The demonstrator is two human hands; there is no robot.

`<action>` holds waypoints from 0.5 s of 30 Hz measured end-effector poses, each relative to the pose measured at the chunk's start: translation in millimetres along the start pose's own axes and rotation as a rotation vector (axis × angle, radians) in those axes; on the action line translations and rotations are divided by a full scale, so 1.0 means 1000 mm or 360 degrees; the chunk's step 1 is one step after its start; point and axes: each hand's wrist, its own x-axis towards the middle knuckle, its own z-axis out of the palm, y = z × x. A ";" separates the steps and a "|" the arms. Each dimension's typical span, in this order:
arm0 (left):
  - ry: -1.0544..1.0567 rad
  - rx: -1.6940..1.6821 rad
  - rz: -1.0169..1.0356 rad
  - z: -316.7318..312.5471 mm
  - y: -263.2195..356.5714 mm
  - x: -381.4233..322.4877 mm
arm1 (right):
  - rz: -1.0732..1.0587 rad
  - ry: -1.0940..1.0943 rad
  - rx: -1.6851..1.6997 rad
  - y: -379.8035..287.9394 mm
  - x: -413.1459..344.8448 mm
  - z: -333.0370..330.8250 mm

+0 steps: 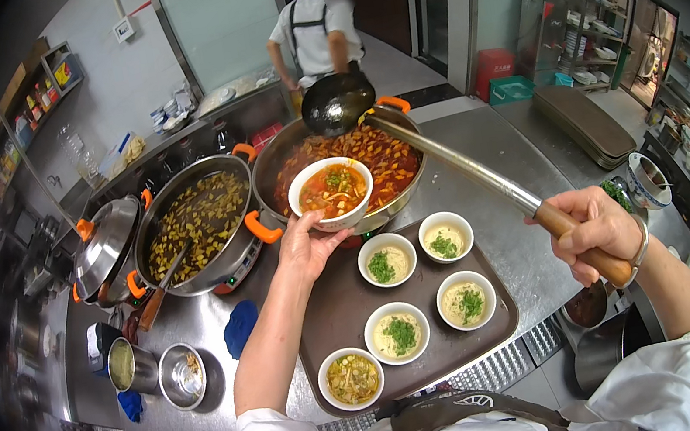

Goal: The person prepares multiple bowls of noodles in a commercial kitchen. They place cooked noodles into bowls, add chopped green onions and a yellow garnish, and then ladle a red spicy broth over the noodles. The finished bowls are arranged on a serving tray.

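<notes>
My left hand holds a white bowl filled with reddish soup, topped with chopped greens. The bowl is just over the near rim of a wide pot of red broth. My right hand is closed around the wooden handle of a long ladle. Its dark, wet bowl end hangs over the far side of that pot. Below my hands, a brown tray carries several white bowls of pale noodles with chopped greens. At its near left corner stands a bowl of yellowish soup.
Left of the red pot stands a pot of dark broth with a ladle in it, then a lidded pot. A metal canister and a small steel bowl sit at left. Stacked trays lie right; a person is beyond the counter.
</notes>
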 end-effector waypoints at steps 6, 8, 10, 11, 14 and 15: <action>-0.0074 -0.0033 -0.0075 -0.011 -0.003 -0.059 | -0.0073 0.0024 0.0109 0.015 0.024 -0.003; -0.0026 -0.0006 -0.0082 -0.020 -0.006 -0.080 | -0.0066 0.0039 0.0125 0.019 0.031 -0.001; -0.0020 -0.0032 -0.0144 -0.034 -0.013 -0.094 | -0.0074 0.0058 0.0129 0.023 0.037 -0.003; -0.0020 -0.0047 -0.0177 -0.041 -0.017 -0.100 | -0.0083 0.0065 0.0142 0.024 0.039 -0.003; 0.0025 -0.0041 -0.0175 -0.072 -0.033 -0.110 | -0.0108 0.0070 0.0160 0.030 0.048 -0.002; 0.0040 -0.0044 -0.0180 -0.081 -0.038 -0.112 | -0.0100 0.0073 0.0157 0.031 0.051 -0.001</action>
